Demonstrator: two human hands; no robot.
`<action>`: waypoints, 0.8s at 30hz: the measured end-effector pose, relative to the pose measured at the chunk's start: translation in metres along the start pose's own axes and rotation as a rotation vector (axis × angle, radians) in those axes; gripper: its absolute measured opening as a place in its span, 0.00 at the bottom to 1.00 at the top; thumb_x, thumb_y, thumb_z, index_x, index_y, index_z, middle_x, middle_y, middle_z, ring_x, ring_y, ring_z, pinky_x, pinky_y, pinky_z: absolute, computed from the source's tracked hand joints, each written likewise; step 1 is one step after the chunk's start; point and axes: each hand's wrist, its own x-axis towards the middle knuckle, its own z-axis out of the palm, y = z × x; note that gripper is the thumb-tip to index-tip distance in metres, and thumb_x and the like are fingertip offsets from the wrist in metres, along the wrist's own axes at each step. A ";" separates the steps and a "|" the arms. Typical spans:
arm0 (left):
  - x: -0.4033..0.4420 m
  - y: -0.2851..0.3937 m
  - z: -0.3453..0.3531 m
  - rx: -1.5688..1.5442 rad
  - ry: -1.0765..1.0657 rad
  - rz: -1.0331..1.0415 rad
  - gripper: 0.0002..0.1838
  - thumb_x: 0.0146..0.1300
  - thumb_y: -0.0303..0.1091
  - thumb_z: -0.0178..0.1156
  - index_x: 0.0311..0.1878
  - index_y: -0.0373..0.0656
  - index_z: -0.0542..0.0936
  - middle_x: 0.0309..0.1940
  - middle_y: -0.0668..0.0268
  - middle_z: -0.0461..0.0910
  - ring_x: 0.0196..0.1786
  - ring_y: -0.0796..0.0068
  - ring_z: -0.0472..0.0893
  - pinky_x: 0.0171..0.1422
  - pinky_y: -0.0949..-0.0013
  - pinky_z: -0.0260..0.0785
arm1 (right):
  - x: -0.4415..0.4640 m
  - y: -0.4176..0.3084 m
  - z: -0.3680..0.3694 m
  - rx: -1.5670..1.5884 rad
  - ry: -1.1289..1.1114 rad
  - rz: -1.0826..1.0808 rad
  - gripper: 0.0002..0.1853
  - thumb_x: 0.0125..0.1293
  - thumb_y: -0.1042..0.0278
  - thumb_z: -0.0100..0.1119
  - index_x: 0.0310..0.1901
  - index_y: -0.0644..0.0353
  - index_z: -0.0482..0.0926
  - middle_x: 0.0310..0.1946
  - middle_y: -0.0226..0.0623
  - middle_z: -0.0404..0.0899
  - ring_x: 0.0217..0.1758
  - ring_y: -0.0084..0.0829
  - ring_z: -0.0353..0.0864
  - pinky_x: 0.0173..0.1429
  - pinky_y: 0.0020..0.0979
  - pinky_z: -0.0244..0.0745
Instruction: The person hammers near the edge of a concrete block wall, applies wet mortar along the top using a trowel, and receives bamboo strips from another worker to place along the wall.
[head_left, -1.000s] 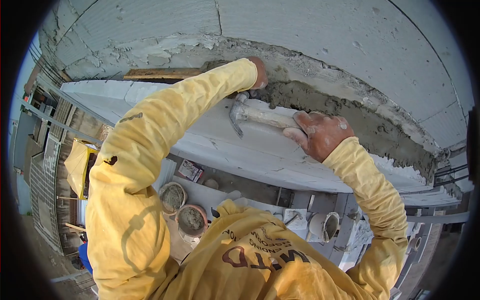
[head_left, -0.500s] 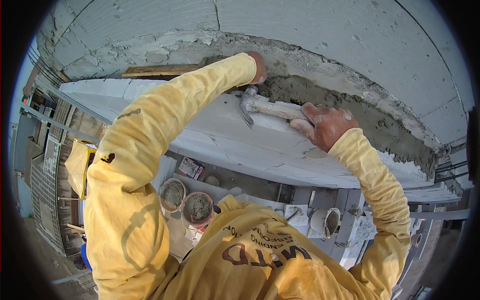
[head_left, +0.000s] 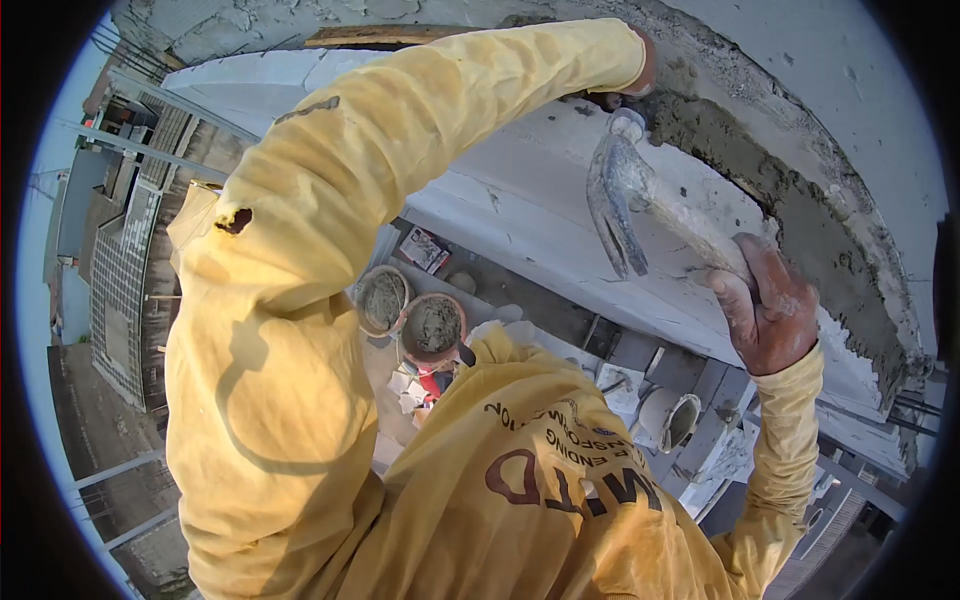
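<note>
My right hand (head_left: 772, 305) is wrapped round the end of the white-crusted handle of a claw hammer (head_left: 675, 205). The hammer's metal head points left, its claw hanging down in front of the pale block wall (head_left: 510, 195). Further left, the back of my left hand (head_left: 644, 65) shows past the yellow sleeve, at the wall's top edge near the hammer head. Most of its fingers are hidden, so its grip cannot be made out. Wet grey mortar (head_left: 745, 150) fills the gap between the block wall and the concrete (head_left: 800, 60) behind it.
A wooden strip (head_left: 375, 36) lies in the gap at the upper left. Far below stand two buckets of mortar (head_left: 433, 328) and a white bucket (head_left: 680, 422) on its side. Metal bars (head_left: 180, 105) run along the left, and thin rods stick out at the right.
The hammer has come up off the block edge, toward the camera, with my right hand still round its handle. The view has shifted and tilted; my left hand stays at the gap.
</note>
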 end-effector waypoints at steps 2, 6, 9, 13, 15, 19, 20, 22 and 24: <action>-0.011 0.003 -0.010 -0.199 0.078 -0.047 0.14 0.56 0.40 0.65 0.46 0.52 0.85 0.40 0.65 0.85 0.44 0.59 0.81 0.46 0.58 0.74 | -0.024 -0.005 0.004 0.209 0.019 0.042 0.26 0.64 0.43 0.61 0.42 0.64 0.78 0.30 0.45 0.80 0.30 0.45 0.82 0.35 0.38 0.75; -0.095 0.007 -0.006 -0.732 0.611 -0.137 0.14 0.60 0.40 0.63 0.48 0.49 0.83 0.38 0.66 0.83 0.37 0.67 0.77 0.40 0.65 0.69 | -0.100 0.018 0.039 0.470 -0.181 0.072 0.25 0.63 0.43 0.63 0.38 0.63 0.77 0.25 0.41 0.78 0.25 0.43 0.79 0.31 0.35 0.72; -0.163 0.016 0.037 -1.248 1.043 -0.296 0.14 0.63 0.40 0.61 0.49 0.47 0.81 0.37 0.67 0.82 0.33 0.73 0.73 0.35 0.70 0.66 | -0.163 0.019 0.091 0.462 -0.302 0.434 0.24 0.64 0.42 0.62 0.38 0.61 0.76 0.23 0.42 0.78 0.25 0.45 0.79 0.31 0.38 0.72; -0.236 0.043 0.114 -1.589 1.842 -0.656 0.15 0.67 0.40 0.58 0.51 0.44 0.80 0.34 0.69 0.80 0.27 0.81 0.69 0.28 0.77 0.61 | -0.263 0.047 0.189 0.169 -0.452 0.865 0.22 0.63 0.47 0.62 0.40 0.63 0.79 0.30 0.52 0.82 0.35 0.56 0.82 0.41 0.49 0.75; -0.244 0.073 0.175 -1.801 1.969 -0.892 0.15 0.69 0.40 0.57 0.53 0.42 0.79 0.33 0.69 0.79 0.24 0.85 0.67 0.25 0.81 0.58 | -0.316 0.062 0.239 0.149 -0.494 1.101 0.20 0.62 0.51 0.61 0.39 0.65 0.80 0.32 0.56 0.82 0.39 0.58 0.82 0.45 0.50 0.76; -0.201 0.182 0.336 -2.495 1.258 -1.740 0.10 0.69 0.41 0.56 0.45 0.46 0.78 0.28 0.74 0.75 0.20 0.87 0.65 0.20 0.84 0.61 | -0.431 0.088 0.334 0.053 -0.639 1.504 0.14 0.61 0.59 0.57 0.35 0.63 0.81 0.33 0.56 0.83 0.39 0.56 0.83 0.45 0.49 0.78; -0.186 0.223 0.379 -2.579 1.005 -1.790 0.08 0.68 0.40 0.56 0.41 0.46 0.77 0.28 0.73 0.75 0.17 0.86 0.64 0.17 0.82 0.61 | -0.451 0.090 0.349 0.083 -0.689 1.612 0.13 0.62 0.60 0.56 0.34 0.62 0.81 0.30 0.54 0.83 0.35 0.54 0.83 0.41 0.50 0.78; -0.163 0.315 0.480 -2.508 0.319 -1.809 0.13 0.69 0.43 0.52 0.31 0.48 0.75 0.15 0.70 0.69 0.12 0.77 0.66 0.12 0.73 0.57 | -0.498 0.095 0.381 0.142 -0.780 1.836 0.11 0.64 0.61 0.54 0.31 0.59 0.78 0.24 0.48 0.79 0.26 0.49 0.80 0.32 0.49 0.75; -0.154 0.356 0.435 -2.456 -0.201 -1.575 0.16 0.69 0.41 0.46 0.27 0.45 0.74 0.13 0.67 0.69 0.09 0.68 0.65 0.12 0.63 0.56 | -0.570 0.101 0.429 0.500 -0.561 2.192 0.12 0.67 0.60 0.51 0.28 0.55 0.74 0.16 0.40 0.72 0.16 0.42 0.72 0.21 0.45 0.68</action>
